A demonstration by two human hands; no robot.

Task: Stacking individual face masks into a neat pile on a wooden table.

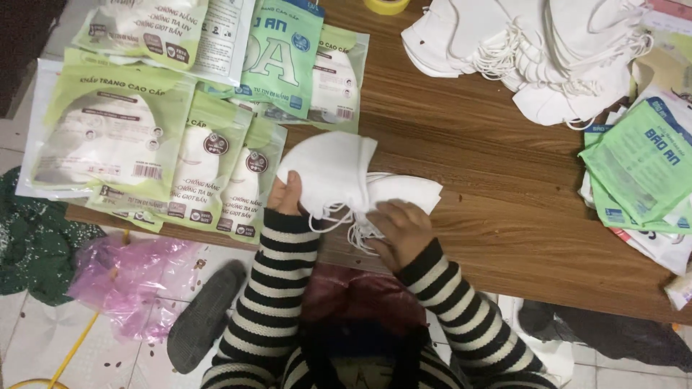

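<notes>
A small stack of folded white face masks (339, 173) is held over the near edge of the wooden table (490, 158). My left hand (287, 194) grips the stack's left edge, thumb on top. My right hand (404, 229) presses down on the masks' right part and on their white ear loops, which hang toward me. Both sleeves are black and white striped.
Green and white sealed mask packets (137, 137) overlap across the table's left side. A big heap of loose white masks (540, 50) lies at the back right. Empty green pouches (641, 166) are stacked at the right edge. A yellow tape roll (387, 6) sits at the back. On the floor lie a pink plastic bag (137, 277) and a grey slipper (205, 317).
</notes>
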